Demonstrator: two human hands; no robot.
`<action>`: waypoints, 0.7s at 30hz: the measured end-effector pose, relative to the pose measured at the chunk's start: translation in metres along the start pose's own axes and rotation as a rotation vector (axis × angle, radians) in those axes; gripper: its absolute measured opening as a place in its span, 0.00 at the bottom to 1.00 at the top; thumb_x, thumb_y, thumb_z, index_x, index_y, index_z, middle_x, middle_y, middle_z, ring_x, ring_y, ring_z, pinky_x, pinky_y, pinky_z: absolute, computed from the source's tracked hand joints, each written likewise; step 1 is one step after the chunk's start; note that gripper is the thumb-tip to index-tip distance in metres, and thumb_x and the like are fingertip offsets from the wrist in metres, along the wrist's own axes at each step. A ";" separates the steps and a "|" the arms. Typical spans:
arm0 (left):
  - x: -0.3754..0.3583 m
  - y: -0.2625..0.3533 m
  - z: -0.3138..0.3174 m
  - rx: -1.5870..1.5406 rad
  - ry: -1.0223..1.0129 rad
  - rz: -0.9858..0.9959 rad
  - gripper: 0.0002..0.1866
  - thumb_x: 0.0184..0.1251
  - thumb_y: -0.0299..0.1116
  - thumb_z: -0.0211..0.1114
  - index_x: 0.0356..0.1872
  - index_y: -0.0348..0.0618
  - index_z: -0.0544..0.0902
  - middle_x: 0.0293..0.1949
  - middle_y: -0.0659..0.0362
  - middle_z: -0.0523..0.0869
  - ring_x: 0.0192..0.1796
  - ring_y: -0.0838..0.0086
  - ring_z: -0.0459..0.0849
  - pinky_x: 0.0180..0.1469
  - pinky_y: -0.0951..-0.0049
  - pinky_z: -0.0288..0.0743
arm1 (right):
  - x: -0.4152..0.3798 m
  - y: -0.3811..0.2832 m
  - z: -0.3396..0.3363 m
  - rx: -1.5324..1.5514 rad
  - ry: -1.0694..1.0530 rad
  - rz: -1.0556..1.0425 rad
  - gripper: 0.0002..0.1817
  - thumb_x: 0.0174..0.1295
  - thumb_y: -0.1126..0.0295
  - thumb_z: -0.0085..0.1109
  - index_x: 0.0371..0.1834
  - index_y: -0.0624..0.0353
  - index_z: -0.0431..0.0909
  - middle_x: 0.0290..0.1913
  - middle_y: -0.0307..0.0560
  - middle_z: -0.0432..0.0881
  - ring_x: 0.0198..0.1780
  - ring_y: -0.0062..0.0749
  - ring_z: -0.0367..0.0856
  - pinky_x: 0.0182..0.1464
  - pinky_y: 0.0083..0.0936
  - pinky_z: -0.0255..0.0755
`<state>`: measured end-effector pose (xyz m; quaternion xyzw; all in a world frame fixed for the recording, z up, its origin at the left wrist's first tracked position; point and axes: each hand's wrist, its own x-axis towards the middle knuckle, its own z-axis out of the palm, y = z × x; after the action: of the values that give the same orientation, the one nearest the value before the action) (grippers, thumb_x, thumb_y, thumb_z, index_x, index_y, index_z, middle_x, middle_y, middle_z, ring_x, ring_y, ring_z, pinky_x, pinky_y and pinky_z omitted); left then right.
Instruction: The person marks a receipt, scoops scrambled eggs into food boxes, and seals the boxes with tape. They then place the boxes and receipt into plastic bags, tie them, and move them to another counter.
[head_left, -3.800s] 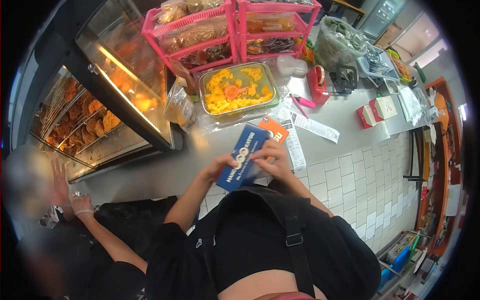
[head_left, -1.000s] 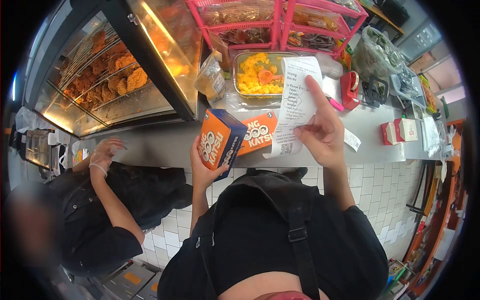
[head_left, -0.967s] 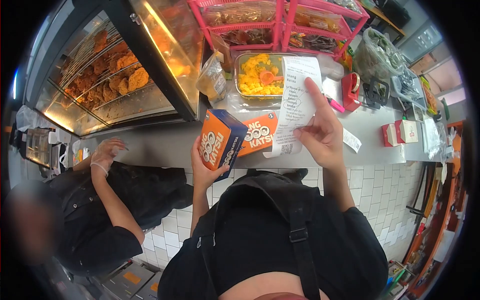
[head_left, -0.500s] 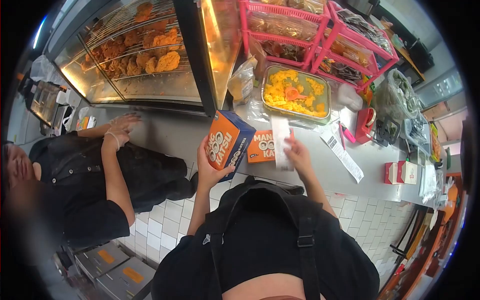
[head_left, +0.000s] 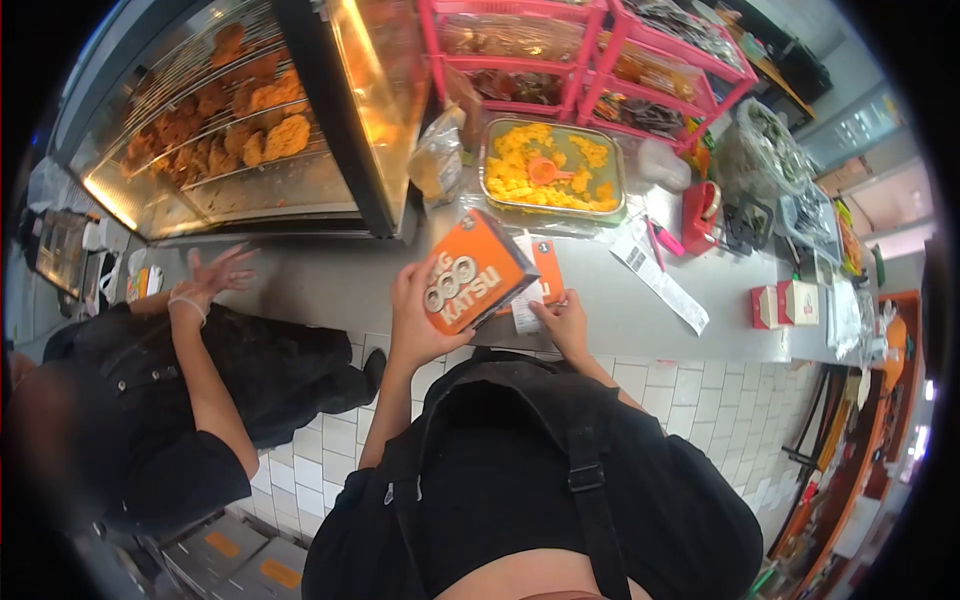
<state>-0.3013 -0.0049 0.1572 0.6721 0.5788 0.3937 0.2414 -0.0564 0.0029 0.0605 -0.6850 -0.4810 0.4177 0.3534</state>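
My left hand (head_left: 418, 315) grips an orange and blue food box (head_left: 470, 275) printed "KATSU", raised and tilted above the counter. Between the fingers of my right hand (head_left: 562, 325) is a white paper receipt (head_left: 526, 312), held upright and partly hidden behind the raised box. A second orange box (head_left: 547, 268) lies behind the receipt, mostly covered by the first box and the paper. Just beyond them stands a metal tray (head_left: 615, 150) of yellow crumbly food, with an orange scoop (head_left: 545, 172) resting in it.
A heated glass cabinet (head_left: 345, 130) of fried chicken stands at the left. Pink racks (head_left: 585, 75) of packets are at the back. Another receipt (head_left: 660, 282), a pink marker (head_left: 665, 237) and small red-and-white boxes (head_left: 785, 304) lie rightward. A gloved co-worker's hand (head_left: 210, 278) is at left.
My left hand has turned the raised box, bringing its orange face round and over the second box. The receipt is now partly behind it. The co-worker's hands have moved apart.
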 end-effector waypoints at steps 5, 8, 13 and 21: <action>0.031 0.016 0.057 0.515 -0.412 0.052 0.52 0.24 0.42 0.77 0.63 0.52 0.65 0.60 0.46 0.60 0.63 0.49 0.58 0.60 0.48 0.60 | 0.004 0.042 0.004 0.316 0.030 -0.050 0.21 0.53 0.64 0.67 0.36 0.59 0.62 0.28 0.48 0.81 0.28 0.24 0.79 0.30 0.22 0.71; 0.026 0.010 0.061 0.463 -0.370 0.084 0.56 0.30 0.50 0.77 0.66 0.48 0.58 0.64 0.39 0.51 0.67 0.46 0.50 0.63 0.45 0.53 | -0.009 0.047 -0.019 0.200 -0.016 -0.109 0.22 0.52 0.66 0.67 0.43 0.59 0.63 0.37 0.50 0.80 0.32 0.28 0.80 0.35 0.25 0.73; 0.012 -0.057 0.090 -0.361 0.067 -0.392 0.46 0.51 0.36 0.72 0.66 0.38 0.52 0.59 0.43 0.63 0.62 0.60 0.65 0.62 0.63 0.60 | -0.020 0.083 -0.070 0.268 0.033 0.140 0.25 0.52 0.66 0.66 0.51 0.58 0.65 0.41 0.50 0.80 0.38 0.28 0.79 0.38 0.25 0.73; 0.047 -0.034 0.094 -0.763 -0.325 -0.562 0.28 0.58 0.27 0.65 0.58 0.37 0.63 0.51 0.54 0.76 0.51 0.73 0.77 0.52 0.76 0.71 | -0.077 -0.124 -0.237 0.554 0.099 -0.416 0.18 0.56 0.65 0.58 0.47 0.63 0.73 0.47 0.46 0.79 0.46 0.26 0.75 0.53 0.27 0.66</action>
<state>-0.2447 0.0601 0.0889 0.4064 0.5074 0.3873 0.6537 0.1003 -0.0547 0.2830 -0.4698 -0.4611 0.4175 0.6264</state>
